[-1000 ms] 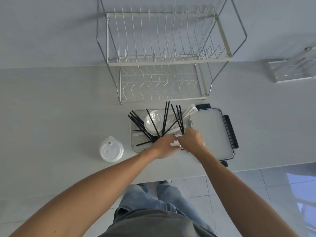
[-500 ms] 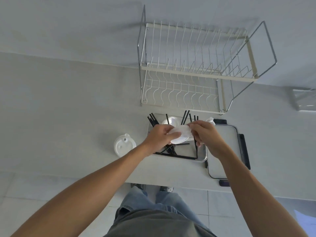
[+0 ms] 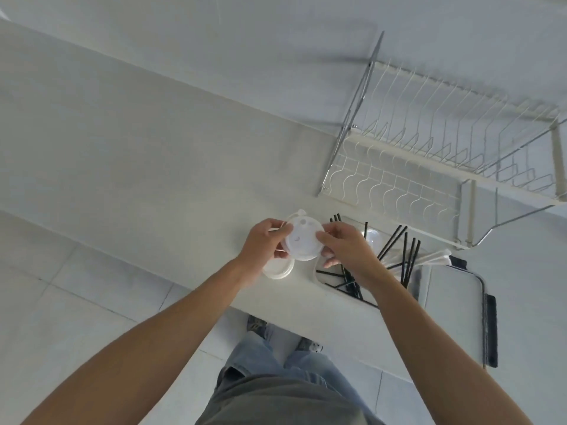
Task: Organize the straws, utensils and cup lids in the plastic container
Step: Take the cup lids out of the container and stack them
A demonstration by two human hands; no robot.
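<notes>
A white cup lid point(image 3: 302, 242) is held flat between my left hand point(image 3: 264, 246) and my right hand point(image 3: 346, 248), above the counter just left of the clear plastic container point(image 3: 319, 275). Under it, more white lids point(image 3: 277, 271) lie stacked on the counter, partly hidden by my left hand. Black straws point(image 3: 409, 256) lean in several directions inside the container, with a clear dome lid point(image 3: 372, 239) among them. White wrapped utensils point(image 3: 429, 259) stick out at the container's right side.
The container's lid point(image 3: 451, 305), grey with black clips, lies flat right of the container. A two-tier wire dish rack point(image 3: 445, 161) stands behind at the wall. The counter edge point(image 3: 276, 305) runs diagonally close to my legs, tiled floor below.
Both hands lifted a white cup lid out of the container and carried it left, over the lids stacked on the counter. The camera view swung left.
</notes>
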